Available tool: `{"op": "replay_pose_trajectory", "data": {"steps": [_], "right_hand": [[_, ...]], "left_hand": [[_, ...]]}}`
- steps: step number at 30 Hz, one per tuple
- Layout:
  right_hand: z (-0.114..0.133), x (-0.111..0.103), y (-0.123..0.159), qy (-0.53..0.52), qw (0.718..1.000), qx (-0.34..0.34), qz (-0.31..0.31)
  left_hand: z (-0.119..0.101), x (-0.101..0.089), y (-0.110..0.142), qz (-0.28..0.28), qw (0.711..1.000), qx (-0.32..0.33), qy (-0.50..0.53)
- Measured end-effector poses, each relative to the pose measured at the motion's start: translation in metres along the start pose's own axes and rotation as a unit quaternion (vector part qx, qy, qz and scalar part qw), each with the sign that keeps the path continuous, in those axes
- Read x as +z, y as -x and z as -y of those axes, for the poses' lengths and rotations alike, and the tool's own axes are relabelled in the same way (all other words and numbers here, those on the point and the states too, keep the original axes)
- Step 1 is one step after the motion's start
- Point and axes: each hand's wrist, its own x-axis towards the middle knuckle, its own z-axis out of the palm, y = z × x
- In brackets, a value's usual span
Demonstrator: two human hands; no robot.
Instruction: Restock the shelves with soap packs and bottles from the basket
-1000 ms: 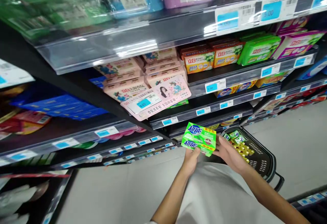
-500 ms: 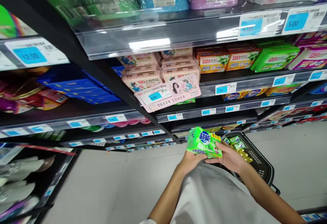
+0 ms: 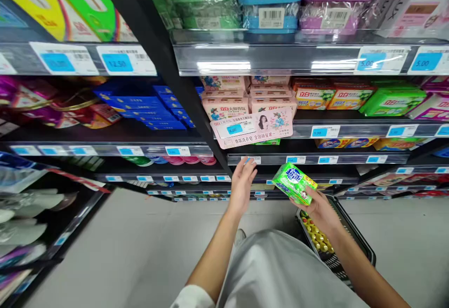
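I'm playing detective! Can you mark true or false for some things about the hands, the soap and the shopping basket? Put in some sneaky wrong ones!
1. The right hand holds a green soap pack. True.
2. The left hand is holding a soap pack too. False: the left hand's fingers are spread, with no pack in them.
3. The shopping basket has gold-coloured items in it. True.
4. The pink sign is in front of the pink soap boxes. True.
5. The shopping basket is bright red. False: the shopping basket is black.

Left hand (image 3: 242, 184) reaches forward, open; right hand (image 3: 322, 210) grips.
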Motion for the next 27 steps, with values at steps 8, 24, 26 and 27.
{"op": "replay_pose_trajectory", "data": {"steps": [8,24,26,27], "right_hand": [[0.023,0.000,-0.006,0.081,0.990,-0.110,-0.036],[0.071,0.046,-0.096,0.272,0.846,-0.457,0.029],[0.073,0.048,-0.107,0.272,0.836,-0.474,0.042],[0.074,0.048,-0.113,0.272,0.831,-0.483,0.049]], "left_hand": [[-0.072,0.026,-0.002,0.081,0.988,-0.026,0.133],[-0.137,0.034,0.041,0.088,0.973,-0.048,0.208],[-0.145,0.034,0.040,0.107,0.965,-0.053,0.235],[-0.148,0.034,0.038,0.118,0.960,-0.055,0.248]]}}
